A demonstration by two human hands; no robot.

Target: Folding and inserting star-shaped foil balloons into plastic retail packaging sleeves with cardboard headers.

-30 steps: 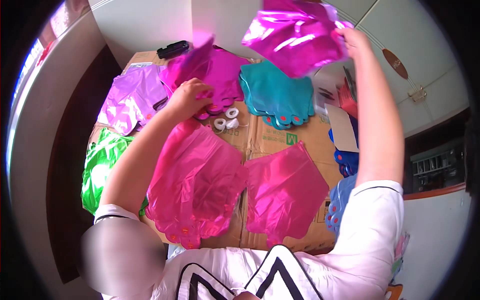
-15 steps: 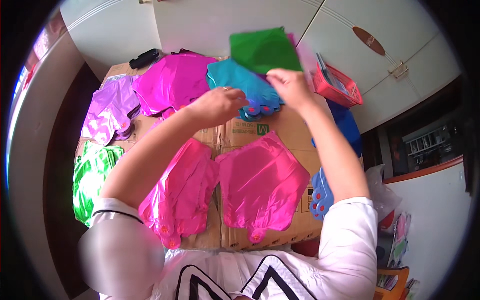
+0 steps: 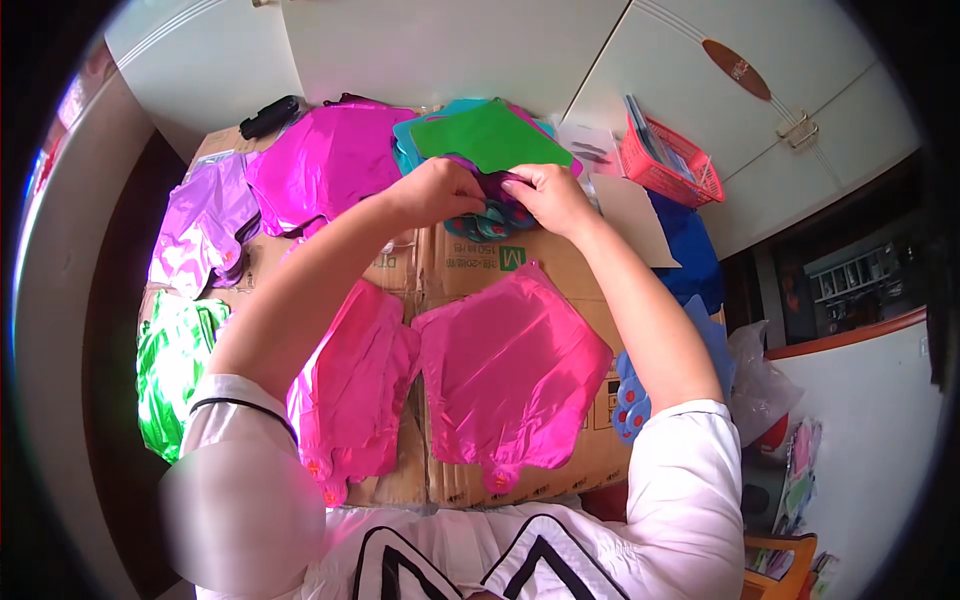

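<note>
My left hand (image 3: 445,190) and my right hand (image 3: 550,197) are both closed in a pinch at the near, dark purple edge of a flat green foil balloon (image 3: 495,138). It lies over a stack of teal foil balloons (image 3: 480,224), whose round tabs show beneath my wrists. My fingertips partly hide the gripped edge. Left of my left hand rests a pile of magenta foil balloons (image 3: 320,160). Closer to me, a single-looking pink foil balloon (image 3: 515,375) lies flat beside a crumpled pink pile (image 3: 360,385).
Flattened cardboard (image 3: 455,290) covers the table. Lilac balloons (image 3: 205,215) and shiny green ones (image 3: 180,365) lie on the left, blue ones (image 3: 690,240) on the right. A red basket (image 3: 690,175) stands at the back right, a black object (image 3: 268,118) at the back left.
The green balloon has come down from the raised right hand onto the teal stack. My left hand has joined at its near edge. A pale sheet beside the basket is now uncovered.
</note>
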